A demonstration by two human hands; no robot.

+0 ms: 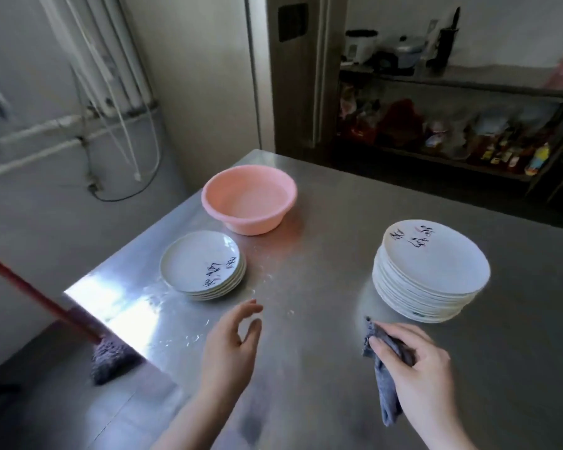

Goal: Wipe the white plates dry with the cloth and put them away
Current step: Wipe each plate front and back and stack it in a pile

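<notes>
Over the near edge of the brushed steel table (322, 222), the right hand (420, 365) curls its fingers round a grey-blue woven cloth (384, 378), whose loose end hangs down below the palm. The left hand (229, 349) hovers beside it with fingers relaxed and parted, holding nothing. Just beyond the right hand stands a tall stack of white round plates with dark brush lettering (431, 271). Beyond the left hand sits a short stack of the same white plates (202, 266), and behind that a pink plastic basin (249, 198). A red-handled mop (46, 303) leans at the left.
</notes>
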